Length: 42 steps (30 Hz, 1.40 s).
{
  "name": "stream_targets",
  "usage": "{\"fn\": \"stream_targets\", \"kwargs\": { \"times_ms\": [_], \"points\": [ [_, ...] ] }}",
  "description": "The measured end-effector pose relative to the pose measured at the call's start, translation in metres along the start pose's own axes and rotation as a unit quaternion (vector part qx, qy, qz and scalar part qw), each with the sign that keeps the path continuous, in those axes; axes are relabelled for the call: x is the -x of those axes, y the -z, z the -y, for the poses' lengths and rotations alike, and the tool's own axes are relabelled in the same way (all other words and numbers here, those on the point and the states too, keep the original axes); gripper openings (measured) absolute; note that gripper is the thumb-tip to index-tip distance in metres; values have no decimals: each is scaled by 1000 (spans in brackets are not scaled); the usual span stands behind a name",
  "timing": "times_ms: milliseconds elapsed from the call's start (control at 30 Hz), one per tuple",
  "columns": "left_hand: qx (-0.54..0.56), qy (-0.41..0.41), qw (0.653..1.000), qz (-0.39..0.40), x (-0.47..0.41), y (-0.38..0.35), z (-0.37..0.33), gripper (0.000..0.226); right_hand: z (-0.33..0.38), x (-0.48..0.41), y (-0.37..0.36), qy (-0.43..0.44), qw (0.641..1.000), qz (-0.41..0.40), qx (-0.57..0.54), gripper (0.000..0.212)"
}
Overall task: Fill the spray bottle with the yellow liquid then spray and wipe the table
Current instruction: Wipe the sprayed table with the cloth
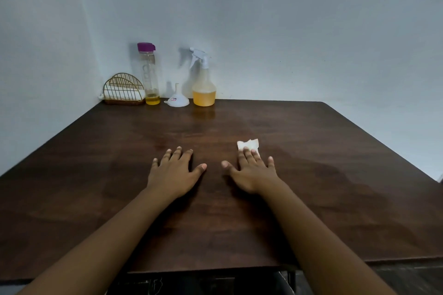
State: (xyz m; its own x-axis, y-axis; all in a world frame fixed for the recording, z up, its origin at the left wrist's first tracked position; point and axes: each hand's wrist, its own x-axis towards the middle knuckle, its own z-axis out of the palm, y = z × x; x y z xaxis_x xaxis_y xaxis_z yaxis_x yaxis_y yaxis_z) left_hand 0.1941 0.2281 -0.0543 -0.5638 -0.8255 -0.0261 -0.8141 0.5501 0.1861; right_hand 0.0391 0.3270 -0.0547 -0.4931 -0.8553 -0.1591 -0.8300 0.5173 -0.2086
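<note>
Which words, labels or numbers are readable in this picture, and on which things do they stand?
Sticker on the funnel: red and white, too small to read.
Print on the tall bottle: faint, too blurred to read.
No text in the picture is legible.

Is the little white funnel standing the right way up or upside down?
Upside down. The funnel rests with its wide mouth flat on the table, and its thin spout points up.
</note>
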Motion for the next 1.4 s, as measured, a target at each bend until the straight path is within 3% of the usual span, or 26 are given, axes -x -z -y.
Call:
{"fn": "stream_targets", "kwargs": {
  "times_ms": [67, 200, 300, 400, 533, 600, 767, 867, 933, 1067, 1133, 1300, 1400],
  "points": [
    [1, 2, 1000, 11, -9, 2, -2, 71, -20, -9, 6, -7, 1000, 4, -5, 74],
    [0, 4, 1000, 28, -26, 6, -5, 72, -99, -21, 27, -143, 989, -27, 14, 77],
    [-6, 3, 999, 35, -35, 8, -8, 73, -115, -33, 39, -197, 980, -13, -5, 79],
    [-13, 6, 999, 51, -44, 9, -10, 76, -79, -59, 31, -155, 988, -21, 5, 83],
    [-10, 11, 998, 57, -54, 10, -13, 78, -12, -74, 14, -20, 1000, -7, 6, 80],
    [-7, 11, 998, 60, -59, 10, -14, 79, -14, -77, 14, -7, 1000, 0, -3, 76],
    [-9, 1, 998, 57, -70, 11, -13, 82, -103, -84, 39, -150, 988, -40, 4, 77],
    [-17, -5, 998, 68, -77, 12, -12, 86, -113, -95, 49, -214, 976, -30, -8, 80],
    [-17, -3, 997, 80, -83, 14, -11, 89, -83, -112, 43, -184, 982, -30, -1, 81],
    [-8, 2, 995, 98, -94, 17, -12, 93, 4, -134, 24, -22, 1000, -10, 12, 78],
    [-6, 1, 994, 106, -98, 18, -11, 96, 11, -142, 22, 7, 1000, 0, 12, 75],
    [-9, -10, 992, 122, -100, 18, -9, 99, -68, -156, 45, -129, 991, -32, 7, 74],
    [-20, -15, 993, 118, -101, 17, -9, 98, -77, -161, 51, -194, 980, -34, 1, 76]
  ]
}}
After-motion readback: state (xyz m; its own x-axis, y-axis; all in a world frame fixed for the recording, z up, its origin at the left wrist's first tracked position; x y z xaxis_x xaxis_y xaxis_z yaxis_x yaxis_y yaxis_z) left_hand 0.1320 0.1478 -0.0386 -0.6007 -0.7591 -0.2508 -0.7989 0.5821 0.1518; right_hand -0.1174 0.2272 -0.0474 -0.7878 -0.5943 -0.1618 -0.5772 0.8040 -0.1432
